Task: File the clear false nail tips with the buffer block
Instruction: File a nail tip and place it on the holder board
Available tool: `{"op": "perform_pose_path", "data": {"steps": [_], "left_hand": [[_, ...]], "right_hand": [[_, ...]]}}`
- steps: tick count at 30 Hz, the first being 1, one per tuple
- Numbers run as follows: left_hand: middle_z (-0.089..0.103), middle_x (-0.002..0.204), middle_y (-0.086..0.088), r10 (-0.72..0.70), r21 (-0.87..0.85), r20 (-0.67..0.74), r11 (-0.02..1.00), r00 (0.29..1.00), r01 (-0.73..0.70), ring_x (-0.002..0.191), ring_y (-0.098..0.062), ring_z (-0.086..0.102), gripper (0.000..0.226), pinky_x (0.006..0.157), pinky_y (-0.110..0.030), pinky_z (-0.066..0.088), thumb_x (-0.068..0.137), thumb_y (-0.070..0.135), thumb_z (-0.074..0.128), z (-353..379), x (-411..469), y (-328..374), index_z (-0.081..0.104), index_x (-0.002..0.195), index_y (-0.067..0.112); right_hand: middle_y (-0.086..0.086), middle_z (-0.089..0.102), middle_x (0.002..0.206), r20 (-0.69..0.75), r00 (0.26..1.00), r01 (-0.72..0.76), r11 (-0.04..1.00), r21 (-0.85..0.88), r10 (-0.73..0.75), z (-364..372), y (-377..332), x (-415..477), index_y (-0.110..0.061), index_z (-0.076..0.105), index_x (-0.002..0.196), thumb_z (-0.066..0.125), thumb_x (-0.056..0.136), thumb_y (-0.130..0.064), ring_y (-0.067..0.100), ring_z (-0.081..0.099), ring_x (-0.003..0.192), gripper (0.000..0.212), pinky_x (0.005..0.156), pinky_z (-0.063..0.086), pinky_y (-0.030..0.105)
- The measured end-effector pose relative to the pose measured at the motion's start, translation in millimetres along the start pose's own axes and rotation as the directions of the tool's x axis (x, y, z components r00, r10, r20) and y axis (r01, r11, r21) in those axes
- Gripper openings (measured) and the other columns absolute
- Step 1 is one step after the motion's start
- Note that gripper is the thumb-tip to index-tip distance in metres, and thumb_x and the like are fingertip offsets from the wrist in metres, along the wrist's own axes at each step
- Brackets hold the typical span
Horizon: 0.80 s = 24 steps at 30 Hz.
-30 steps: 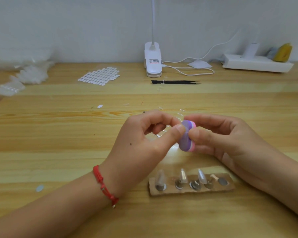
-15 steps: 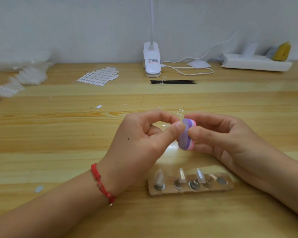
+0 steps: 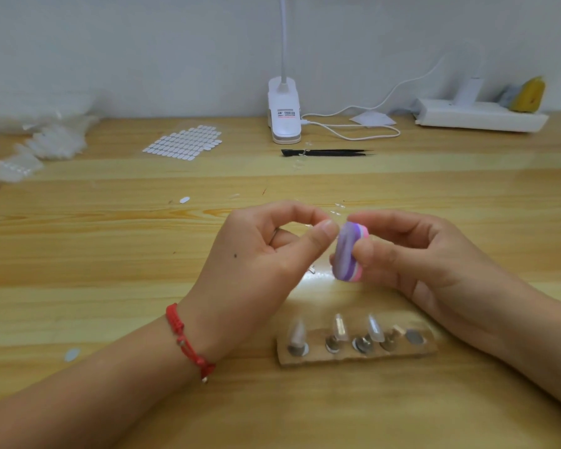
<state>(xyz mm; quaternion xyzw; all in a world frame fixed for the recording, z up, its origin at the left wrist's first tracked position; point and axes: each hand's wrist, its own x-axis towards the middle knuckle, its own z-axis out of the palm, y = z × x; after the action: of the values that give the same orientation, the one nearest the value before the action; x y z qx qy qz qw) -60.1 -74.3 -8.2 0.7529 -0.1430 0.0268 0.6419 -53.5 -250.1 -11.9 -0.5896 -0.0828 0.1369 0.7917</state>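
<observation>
Just nearer you than both hands, between your wrists, the cardboard strip (image 3: 353,359) carried three clear nail tips (image 3: 297,332) standing on small metal stands. Your right hand (image 3: 418,254) pinched the purple-and-pink buffer block (image 3: 347,251) between thumb and fingers. Your left hand (image 3: 256,264) pressed thumb and forefinger together against the block's face; whether a tip sat between them, I couldn't tell.

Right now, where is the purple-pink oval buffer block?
Head view, centre: the right hand pinches the buffer block, beside the left hand, beyond the cardboard holder.
</observation>
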Motion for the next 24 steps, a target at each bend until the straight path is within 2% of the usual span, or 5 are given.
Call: {"op": "perform_pose_path", "data": {"steps": [7, 11, 15, 19, 24], "left_hand": [[0.023, 0.037, 0.014, -0.017, -0.013, 0.007, 1.0, 1.0, 0.017, 0.033, -0.002, 0.018, 0.009, 0.037, -0.01, 0.019, 0.084, 0.016, 0.065, 0.7, 0.0, 0.8, 0.066, 0.075, 0.016], [0.024, 0.037, 0.014, -0.037, -0.028, 0.012, 0.999, 0.999, 0.037, 0.032, -0.002, 0.019, 0.008, 0.037, -0.01, 0.021, 0.083, 0.016, 0.066, 1.1, -0.2, 0.3, 0.067, 0.075, 0.015], [0.024, 0.037, 0.014, -0.05, -0.054, 0.006, 0.997, 0.999, 0.051, 0.034, -0.002, 0.019, 0.007, 0.038, -0.011, 0.022, 0.082, 0.015, 0.067, 0.6, 0.6, 0.2, 0.07, 0.076, 0.012], [0.024, 0.039, 0.013, -0.059, -0.061, -0.01, 0.996, 0.998, 0.058, 0.035, -0.003, 0.02, 0.008, 0.041, -0.01, 0.026, 0.08, 0.015, 0.07, 0.6, 0.7, -1.4, 0.07, 0.073, 0.012], [0.023, 0.04, 0.012, -0.084, -0.095, 0.002, 0.992, 0.996, 0.084, 0.036, -0.003, 0.018, 0.008, 0.039, -0.009, 0.025, 0.082, 0.014, 0.068, -0.1, 1.6, -2.7, 0.07, 0.075, 0.009]], "right_hand": [[0.005, 0.074, 0.08, -0.024, 0.999, 0.022, 1.0, 0.006, -0.022, 0.5, 1.4, 0.5, -0.018, 0.079, 0.077, 0.079, 0.051, -0.016, 0.017, 0.073, 0.069, 0.026, 0.062, 0.057, 0.023], [0.007, 0.073, 0.08, -0.107, 0.994, 0.026, 0.989, 0.143, -0.011, -5.4, 1.2, 3.2, -0.015, 0.079, 0.076, 0.078, 0.052, -0.014, 0.018, 0.073, 0.07, 0.024, 0.063, 0.058, 0.025], [0.007, 0.073, 0.078, -0.052, 0.999, -0.005, 0.994, 0.109, 0.011, -2.1, 2.0, 1.4, -0.017, 0.079, 0.074, 0.078, 0.051, -0.009, 0.018, 0.073, 0.072, 0.024, 0.064, 0.059, 0.025], [0.01, 0.074, 0.082, -0.101, 0.995, 0.007, 0.971, 0.238, 0.018, -6.8, 0.3, 4.4, -0.014, 0.077, 0.077, 0.075, 0.058, -0.008, 0.018, 0.073, 0.074, 0.02, 0.065, 0.058, 0.025], [0.006, 0.074, 0.077, -0.074, 0.997, 0.015, 0.99, 0.14, -0.005, -3.3, 2.6, 2.0, -0.015, 0.078, 0.077, 0.076, 0.058, -0.009, 0.017, 0.073, 0.073, 0.02, 0.066, 0.058, 0.024]]}}
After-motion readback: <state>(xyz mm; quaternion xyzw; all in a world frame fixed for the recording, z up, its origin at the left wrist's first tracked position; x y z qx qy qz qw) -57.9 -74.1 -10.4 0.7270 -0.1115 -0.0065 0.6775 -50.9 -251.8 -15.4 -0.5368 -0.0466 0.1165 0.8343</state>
